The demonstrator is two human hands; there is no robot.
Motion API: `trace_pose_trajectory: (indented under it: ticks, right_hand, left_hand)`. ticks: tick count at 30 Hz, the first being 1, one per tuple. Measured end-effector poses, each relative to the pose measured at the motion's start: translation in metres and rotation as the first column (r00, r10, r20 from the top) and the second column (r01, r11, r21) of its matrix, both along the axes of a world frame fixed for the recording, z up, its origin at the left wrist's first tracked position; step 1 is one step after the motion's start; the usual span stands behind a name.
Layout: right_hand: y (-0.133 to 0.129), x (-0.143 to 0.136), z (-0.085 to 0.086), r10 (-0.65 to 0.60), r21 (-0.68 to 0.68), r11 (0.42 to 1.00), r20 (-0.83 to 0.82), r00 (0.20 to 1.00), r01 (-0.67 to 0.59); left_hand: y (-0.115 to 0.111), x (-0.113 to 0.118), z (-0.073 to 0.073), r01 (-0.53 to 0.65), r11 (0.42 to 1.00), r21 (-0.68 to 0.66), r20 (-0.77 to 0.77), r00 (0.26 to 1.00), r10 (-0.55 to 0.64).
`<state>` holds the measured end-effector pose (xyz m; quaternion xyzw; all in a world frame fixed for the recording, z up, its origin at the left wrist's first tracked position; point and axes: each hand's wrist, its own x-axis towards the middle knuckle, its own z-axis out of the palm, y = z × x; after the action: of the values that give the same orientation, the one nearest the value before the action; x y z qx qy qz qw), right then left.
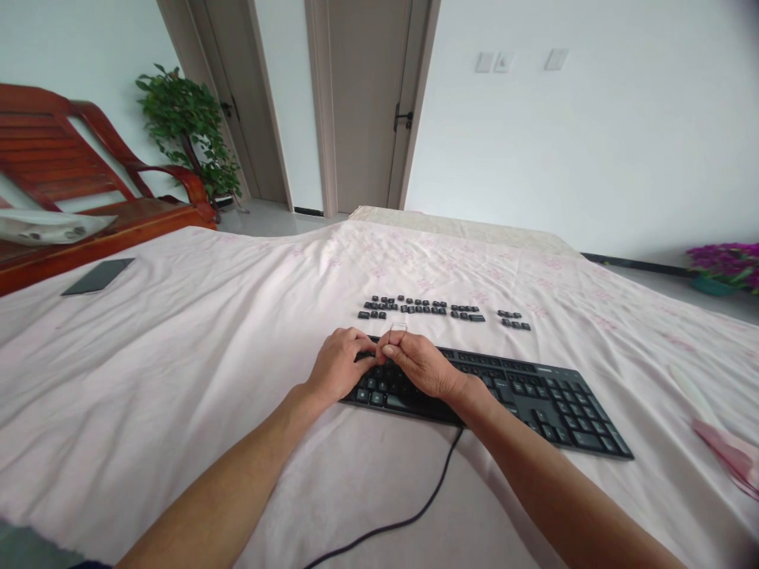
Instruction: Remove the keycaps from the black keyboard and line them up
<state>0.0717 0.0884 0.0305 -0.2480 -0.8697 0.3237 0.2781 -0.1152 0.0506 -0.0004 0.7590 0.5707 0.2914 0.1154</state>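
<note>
A black keyboard lies on the pink bedspread in front of me, with several key positions in its upper rows bare of caps. My right hand is closed in a pinch around a thin wire keycap puller, whose squared loop sticks up above the fingers. My left hand rests over the keyboard's left end, fingers bent and thumb close to the right fingertips. What its fingertips grip, if anything, is hidden. Behind the keyboard, loose black keycaps lie in rows, grouped in small sets.
The keyboard's cable runs toward me over the wrinkled bedspread. A dark phone lies at the far left, near a wooden bench. Something pink lies at the right edge. Potted plants and doors stand beyond.
</note>
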Motion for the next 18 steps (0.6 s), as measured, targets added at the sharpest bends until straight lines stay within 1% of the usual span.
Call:
trace_pose_trajectory:
  ticks: [3,6,9,12,15,18]
  right_hand:
    - [0.002,-0.002,0.000,0.000,0.011,1.000,0.038,0.999,0.000]
    - [0.000,-0.002,-0.003,-0.020,0.012,1.000,0.031,0.999,0.019]
    - [-0.003,-0.001,-0.009,-0.065,0.003,0.998,-0.041,0.997,0.065]
    - [-0.005,0.000,-0.017,-0.096,0.007,0.995,-0.132,0.987,0.098]
    - [-0.006,0.000,-0.022,-0.091,0.046,0.994,-0.170,0.981,0.100]
    - [-0.007,0.000,-0.025,-0.068,0.095,0.992,-0.188,0.980,0.087]
  left_hand:
    - [0.000,0.000,-0.001,-0.004,1.000,-0.003,-0.011,1.000,0.004]
    - [0.000,0.000,0.000,-0.003,1.000,-0.011,-0.028,1.000,0.002]
    - [0.001,0.001,0.002,0.015,1.000,-0.008,-0.046,0.999,-0.016]
    - [0.002,0.003,0.003,0.062,0.998,0.005,-0.065,0.996,-0.062]
    - [0.002,0.006,0.002,0.112,0.994,0.013,-0.079,0.991,-0.111]
    - [0.003,0.010,0.001,0.127,0.992,0.014,-0.078,0.989,-0.126]
